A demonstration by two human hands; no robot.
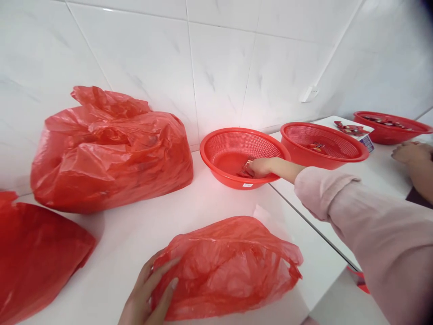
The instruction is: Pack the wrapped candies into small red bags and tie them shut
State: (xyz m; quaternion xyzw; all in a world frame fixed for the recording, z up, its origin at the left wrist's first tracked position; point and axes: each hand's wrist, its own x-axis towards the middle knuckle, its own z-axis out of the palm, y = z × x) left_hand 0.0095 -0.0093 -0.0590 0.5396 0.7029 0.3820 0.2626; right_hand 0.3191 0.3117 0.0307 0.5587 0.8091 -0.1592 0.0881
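Note:
My right hand (262, 167) reaches into the nearest red mesh basket (230, 180), its fingers closed on a small red packet (247, 168) near the bottom. Below the basket, an open red plastic bag (230, 266) lies on the white table (135, 239), its mouth spread. At the bag's left edge is my left hand (157, 282), fingers apart, some behind the thin plastic and others in front of it. The left hand grips nothing firmly.
A large full red bag (115, 153) stands against the tiled wall, another red bag (37, 257) at far left. Further right are a second basket (321, 155), a white box (368, 142) bearing packets, a third basket (389, 135) and another person's hands (409, 153).

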